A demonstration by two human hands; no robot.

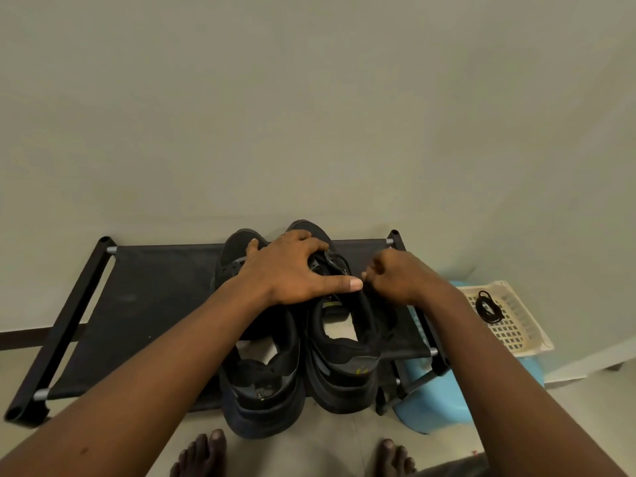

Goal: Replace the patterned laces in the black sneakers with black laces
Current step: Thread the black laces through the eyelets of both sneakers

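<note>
Two black sneakers stand side by side on a black fabric rack [144,304], heels toward me: the left sneaker [261,380] and the right sneaker [344,366]. My left hand [292,270] lies spread across both shoes' lace areas, fingers curved over the right shoe's tongue, thumb stretched right. My right hand [395,277] is curled at the right shoe's upper edge, fingertips pinching something dark there; what it pinches is hidden. A coil of black laces [488,306] lies in a cream basket [516,335] at the right.
The cream basket rests on a light blue plastic stool [437,404] beside the rack's right end. A plain wall stands close behind the rack. My bare feet [203,456] are on the pale floor just in front of the shoes.
</note>
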